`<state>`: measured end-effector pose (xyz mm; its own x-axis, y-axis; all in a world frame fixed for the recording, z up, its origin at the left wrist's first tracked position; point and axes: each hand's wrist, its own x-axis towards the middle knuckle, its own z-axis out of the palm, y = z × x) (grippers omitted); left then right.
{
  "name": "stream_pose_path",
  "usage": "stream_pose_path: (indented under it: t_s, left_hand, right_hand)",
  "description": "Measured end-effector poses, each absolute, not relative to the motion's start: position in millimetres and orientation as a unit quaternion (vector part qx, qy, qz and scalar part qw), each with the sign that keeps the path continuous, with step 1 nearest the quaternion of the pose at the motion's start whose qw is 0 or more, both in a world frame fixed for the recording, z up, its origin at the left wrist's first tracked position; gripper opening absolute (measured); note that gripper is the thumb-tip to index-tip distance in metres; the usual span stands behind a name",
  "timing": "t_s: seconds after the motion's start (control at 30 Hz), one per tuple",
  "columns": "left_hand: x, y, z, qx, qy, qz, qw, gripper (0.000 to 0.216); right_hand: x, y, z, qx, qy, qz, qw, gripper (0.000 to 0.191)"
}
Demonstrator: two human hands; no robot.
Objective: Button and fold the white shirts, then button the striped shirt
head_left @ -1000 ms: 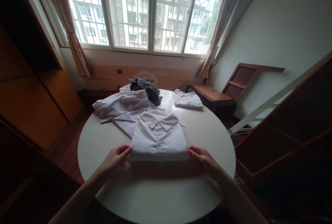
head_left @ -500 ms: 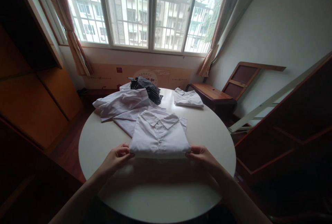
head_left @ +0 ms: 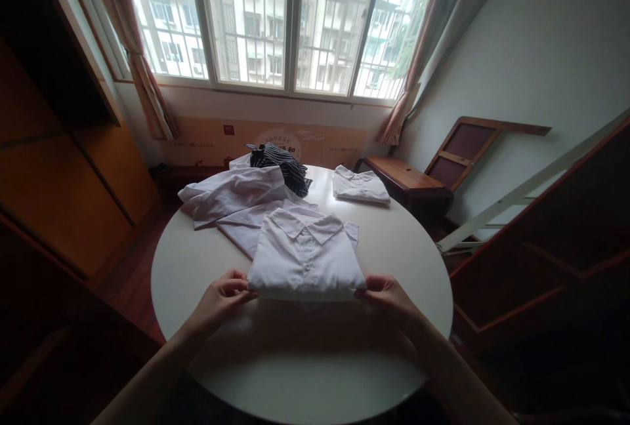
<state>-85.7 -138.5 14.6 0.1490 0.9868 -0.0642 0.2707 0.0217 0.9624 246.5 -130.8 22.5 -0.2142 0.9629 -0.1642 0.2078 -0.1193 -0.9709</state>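
A white collared shirt (head_left: 306, 260), folded into a neat rectangle with its collar facing away from me, lies on the round white table (head_left: 315, 372). My left hand (head_left: 229, 294) pinches its near left corner, and my right hand (head_left: 384, 294) pinches the near right corner. The shirt's near edge looks slightly raised, with a shadow on the table below it. Just behind it, partly covered, are loose unfolded white shirts (head_left: 233, 192). A black striped garment (head_left: 280, 166) is bunched on top at the back.
Another folded white shirt (head_left: 361, 185) lies at the table's far right. Behind the table are a low wooden bench (head_left: 403, 173) and a printed cardboard panel (head_left: 197, 143) under the barred window. An orange-brown cabinet (head_left: 54, 199) stands at left, dark wooden furniture (head_left: 536, 267) at right.
Both hands keep hold of the shirt's near corners. The whole view has shifted slightly, so everything appears a little farther right; the garments stay where they were on the table.
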Motion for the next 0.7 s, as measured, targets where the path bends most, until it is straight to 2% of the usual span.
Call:
stream_pose_path:
  t_s: [0.27,0.57,0.7]
  left_hand:
    - [-84.5,-139.5,9.3,0.604,0.566,0.368,0.423,0.034]
    - [-88.6,-140.1,20.1,0.632,0.576,0.365,0.368,0.032]
    - [-86.9,-142.8,22.5,0.637,0.58,0.368,0.35,0.033]
  right_hand:
    - [245.6,-130.0,21.6,-0.538,-0.569,0.516,0.347,0.034]
    - [252.9,-126.9,25.1,-0.53,-0.56,0.526,0.359,0.025]
    - [254.6,-128.1,26.3,-0.534,-0.59,0.495,0.348,0.024]
